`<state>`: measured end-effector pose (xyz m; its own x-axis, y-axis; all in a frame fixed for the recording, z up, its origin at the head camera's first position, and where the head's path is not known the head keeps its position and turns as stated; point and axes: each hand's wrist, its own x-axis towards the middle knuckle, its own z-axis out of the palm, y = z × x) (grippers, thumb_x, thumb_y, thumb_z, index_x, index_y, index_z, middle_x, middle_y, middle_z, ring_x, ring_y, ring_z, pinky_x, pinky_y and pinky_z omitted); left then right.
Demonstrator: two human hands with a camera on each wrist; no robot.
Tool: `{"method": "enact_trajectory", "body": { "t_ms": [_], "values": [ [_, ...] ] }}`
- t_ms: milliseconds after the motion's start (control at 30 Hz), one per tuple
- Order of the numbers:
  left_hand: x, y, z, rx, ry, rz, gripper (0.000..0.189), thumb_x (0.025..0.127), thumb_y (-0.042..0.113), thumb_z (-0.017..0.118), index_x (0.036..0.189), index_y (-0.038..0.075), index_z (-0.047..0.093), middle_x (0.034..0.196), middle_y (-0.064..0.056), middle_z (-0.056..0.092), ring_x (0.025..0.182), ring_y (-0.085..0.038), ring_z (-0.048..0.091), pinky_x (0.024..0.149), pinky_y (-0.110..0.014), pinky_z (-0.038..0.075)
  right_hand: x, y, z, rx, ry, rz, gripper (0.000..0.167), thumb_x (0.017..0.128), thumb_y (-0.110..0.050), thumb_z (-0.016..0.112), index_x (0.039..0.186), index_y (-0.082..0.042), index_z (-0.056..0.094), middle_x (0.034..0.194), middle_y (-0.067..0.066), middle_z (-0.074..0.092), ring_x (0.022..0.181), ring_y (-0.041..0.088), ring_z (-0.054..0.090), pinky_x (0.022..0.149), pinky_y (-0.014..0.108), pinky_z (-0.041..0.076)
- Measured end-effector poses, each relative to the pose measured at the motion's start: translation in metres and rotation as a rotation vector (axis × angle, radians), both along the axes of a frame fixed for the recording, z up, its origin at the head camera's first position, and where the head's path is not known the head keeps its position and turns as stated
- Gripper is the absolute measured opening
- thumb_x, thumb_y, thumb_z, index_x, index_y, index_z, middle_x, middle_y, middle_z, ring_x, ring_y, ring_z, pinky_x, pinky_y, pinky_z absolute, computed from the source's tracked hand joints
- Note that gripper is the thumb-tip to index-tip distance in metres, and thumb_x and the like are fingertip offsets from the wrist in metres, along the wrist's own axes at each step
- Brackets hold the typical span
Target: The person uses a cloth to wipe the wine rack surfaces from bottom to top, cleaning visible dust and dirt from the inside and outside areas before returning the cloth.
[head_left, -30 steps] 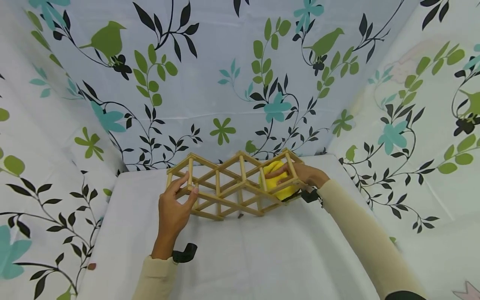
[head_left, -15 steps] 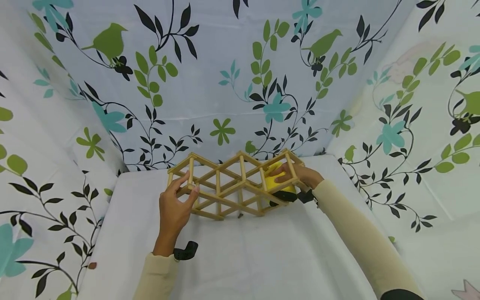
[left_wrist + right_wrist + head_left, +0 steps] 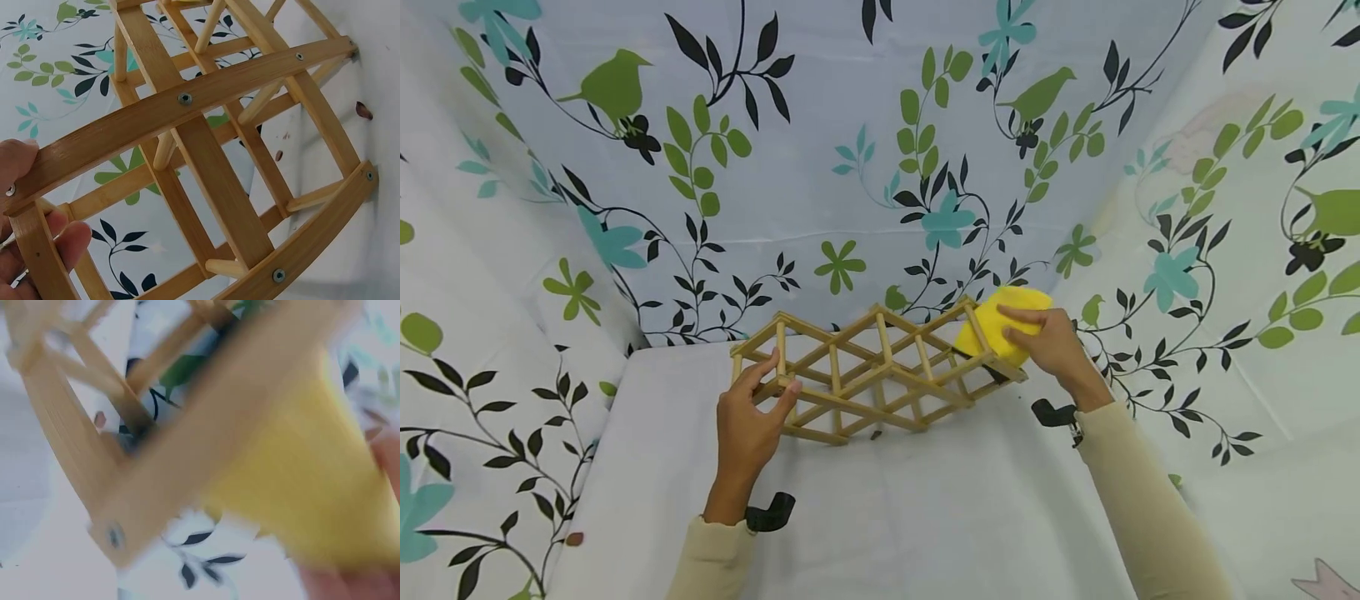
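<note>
A wooden lattice rack [image 3: 887, 367], made of bolted slats and round dowels, stands tilted on the white-covered table. My left hand [image 3: 751, 429] grips its left end, thumb in front and fingers behind; the left wrist view shows the fingertips [image 3: 74, 240] curled round a slat. My right hand [image 3: 1063, 350] pinches a yellow cloth [image 3: 1011, 321] at the rack's right end. The cloth has a dark lower edge and lies against the end slats, partly behind them. In the blurred right wrist view the yellow cloth [image 3: 300, 475] spreads behind a slat of the rack.
The white table cover [image 3: 880, 517] extends in front of the rack. Behind and at both sides hangs a white sheet [image 3: 760, 192] printed with leaves, birds and flowers. A small dark speck [image 3: 876, 434] shows under the rack's lower edge.
My right hand has come out from inside the rack's right end, moving right and up with the yellow cloth. My left hand keeps its grip, and the rack has hardly moved.
</note>
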<state>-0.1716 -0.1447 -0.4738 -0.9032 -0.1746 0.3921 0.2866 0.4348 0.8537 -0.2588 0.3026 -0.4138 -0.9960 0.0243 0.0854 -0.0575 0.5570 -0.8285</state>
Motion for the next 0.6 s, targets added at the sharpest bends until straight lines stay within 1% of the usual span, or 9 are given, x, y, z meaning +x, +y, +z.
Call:
{"method": "enact_trajectory", "body": {
  "t_ms": [67,133,167,233,333,400,500,533,600],
  "values": [
    [0.000,-0.001,0.001,-0.002,0.009,0.003,0.056,0.094,0.018,0.084,0.146,0.009,0.065,0.145,-0.007,0.069,0.134,-0.026,0.065,0.099,-0.002,0.043,0.007,-0.015,0.006,-0.039,0.216,-0.182,0.041,0.100,-0.016,0.073,0.141,-0.024,0.069,0.154,0.011,0.061,0.130,0.026,0.063,0.092,0.019,0.059],
    [0.000,-0.002,0.000,-0.001,0.014,0.008,0.056,0.095,0.018,0.083,0.146,0.010,0.065,0.145,-0.008,0.069,0.133,-0.027,0.066,0.099,-0.002,0.043,0.013,-0.034,0.011,-0.083,0.411,-0.292,0.040,0.099,-0.015,0.074,0.136,-0.029,0.072,0.149,0.004,0.066,0.128,0.022,0.067,0.093,0.020,0.059],
    [0.000,-0.003,0.000,0.002,0.016,0.008,0.056,0.095,0.018,0.083,0.146,0.010,0.065,0.145,-0.008,0.069,0.133,-0.027,0.066,0.099,-0.002,0.043,0.015,-0.044,0.013,-0.103,0.475,-0.305,0.039,0.098,-0.015,0.075,0.134,-0.031,0.073,0.146,0.002,0.068,0.127,0.021,0.068,0.093,0.021,0.060],
    [0.000,-0.003,0.000,0.010,0.016,0.007,0.056,0.095,0.019,0.083,0.146,0.010,0.065,0.145,-0.008,0.069,0.132,-0.028,0.067,0.098,-0.002,0.044,0.021,-0.066,0.017,-0.148,0.512,-0.242,0.039,0.098,-0.014,0.076,0.133,-0.032,0.073,0.145,0.002,0.069,0.123,0.024,0.071,0.093,0.026,0.062],
    [-0.001,-0.003,-0.002,0.026,0.021,0.001,0.055,0.095,0.019,0.083,0.146,0.010,0.065,0.145,-0.008,0.069,0.130,-0.030,0.068,0.096,-0.002,0.045,0.025,-0.101,0.011,-0.100,0.459,-0.111,0.040,0.099,-0.014,0.076,0.136,-0.031,0.072,0.144,0.008,0.069,0.119,0.030,0.073,0.092,0.034,0.064],
    [-0.002,-0.003,-0.004,0.036,0.020,-0.003,0.055,0.095,0.019,0.083,0.147,0.011,0.065,0.145,-0.008,0.068,0.129,-0.031,0.069,0.095,-0.002,0.046,0.023,-0.121,0.002,-0.005,0.387,-0.028,0.042,0.100,-0.013,0.075,0.139,-0.026,0.070,0.146,0.014,0.067,0.116,0.031,0.073,0.090,0.037,0.065],
    [-0.004,-0.002,-0.005,0.051,0.004,-0.014,0.055,0.096,0.020,0.082,0.148,0.013,0.064,0.145,-0.007,0.068,0.122,-0.029,0.071,0.094,-0.003,0.048,0.015,-0.141,-0.015,0.109,0.205,0.105,0.043,0.101,-0.012,0.074,0.142,-0.021,0.068,0.143,0.018,0.068,0.092,0.026,0.071,0.073,0.031,0.062],
    [-0.004,-0.002,-0.006,0.054,-0.005,-0.019,0.056,0.096,0.021,0.082,0.148,0.014,0.064,0.145,-0.007,0.068,0.120,-0.028,0.072,0.093,-0.004,0.048,0.015,-0.146,-0.016,0.137,0.146,0.168,0.043,0.101,-0.011,0.073,0.143,-0.019,0.068,0.138,0.020,0.071,0.082,0.023,0.067,0.066,0.027,0.058],
    [-0.005,-0.001,-0.006,0.054,-0.020,-0.025,0.056,0.096,0.022,0.083,0.148,0.015,0.064,0.145,-0.006,0.068,0.114,-0.026,0.074,0.093,-0.004,0.049,0.011,-0.151,-0.016,0.171,0.029,0.312,0.041,0.103,-0.012,0.069,0.144,-0.014,0.067,0.137,0.019,0.072,0.075,0.022,0.058,0.061,0.027,0.050]
  ]
}}
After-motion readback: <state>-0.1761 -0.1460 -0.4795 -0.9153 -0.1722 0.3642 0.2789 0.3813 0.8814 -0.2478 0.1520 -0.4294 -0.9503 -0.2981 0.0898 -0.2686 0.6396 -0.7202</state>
